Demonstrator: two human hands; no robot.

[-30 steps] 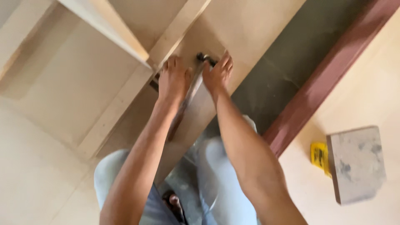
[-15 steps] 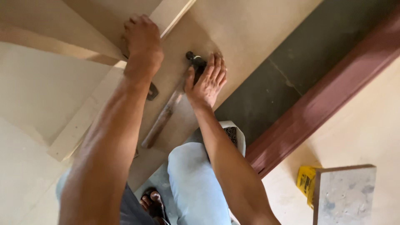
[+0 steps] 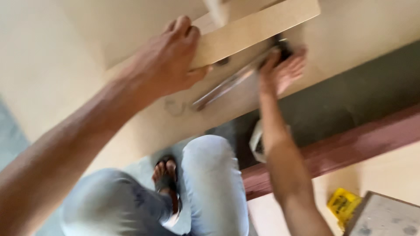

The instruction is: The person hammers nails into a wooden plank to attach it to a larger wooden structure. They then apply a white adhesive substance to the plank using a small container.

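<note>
Over a pale board [image 3: 144, 126], the left hand [image 3: 168, 65] has its fingers clamped on a wooden strip [image 3: 258, 28]; the right hand [image 3: 280, 72], fingers spread, touches a hammer [image 3: 232, 83].

- Board strip [image 3: 258, 30]: pale wood-fibre board with a matt, smooth face and a raw, slightly darker edge; the left hand [image 3: 168, 65] grips it.
- Large panel [image 3: 144, 126] beneath: the same pale board, matt and smooth, with a faint pencil-like mark.
- Hammer [image 3: 236, 81] under the right hand [image 3: 280, 72]: worn wooden handle with a dull sheen, dark metal head; blurred.
- Beam [image 3: 350, 144]: reddish-brown painted surface, faintly glossy.
- Floor strip [image 3: 350, 105]: dark grey, matt, stone-like.
- Block [image 3: 385, 218]: grey, rough, speckled like concrete.
- Trousers [image 3: 214, 183]: pale blue denim cloth.
</note>
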